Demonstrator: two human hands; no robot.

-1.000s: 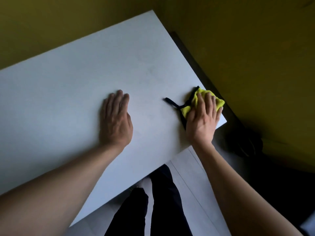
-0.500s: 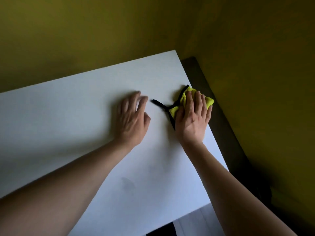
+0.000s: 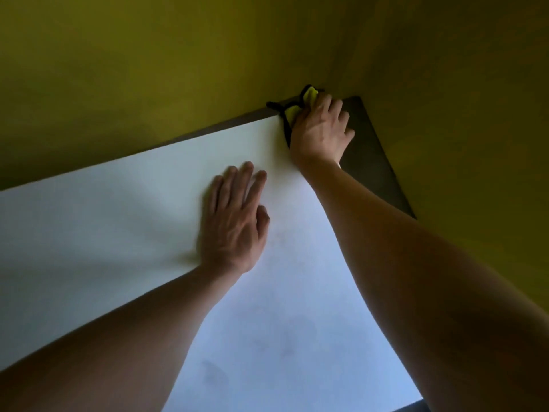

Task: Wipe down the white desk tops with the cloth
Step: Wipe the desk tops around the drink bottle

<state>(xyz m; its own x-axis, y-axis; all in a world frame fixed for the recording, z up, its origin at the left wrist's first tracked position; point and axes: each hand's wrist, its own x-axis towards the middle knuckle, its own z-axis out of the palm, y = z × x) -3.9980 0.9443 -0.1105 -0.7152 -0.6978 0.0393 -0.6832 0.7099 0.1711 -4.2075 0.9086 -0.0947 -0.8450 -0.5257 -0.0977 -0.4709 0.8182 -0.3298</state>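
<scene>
The white desk top [image 3: 124,221] fills the lower left and middle of the view. At its far right corner lies a yellow cloth with black trim [image 3: 297,107], mostly covered by my right hand [image 3: 322,130], which presses flat on it with straight fingers. A black strap of the cloth sticks out to the left. My left hand [image 3: 234,221] rests flat on the desk, palm down, nearer to me and to the left of the cloth.
Olive-yellow walls [image 3: 148,69] meet at a corner right behind the desk's far right corner. A dark gap [image 3: 371,162] runs between the desk's right edge and the wall. Faint smudges [image 3: 214,373] show on the near part of the desk.
My right hand has slid the cloth away from me along the right edge, from the near corner to the far corner by the wall. My left hand stayed flat, shifting forward a little.
</scene>
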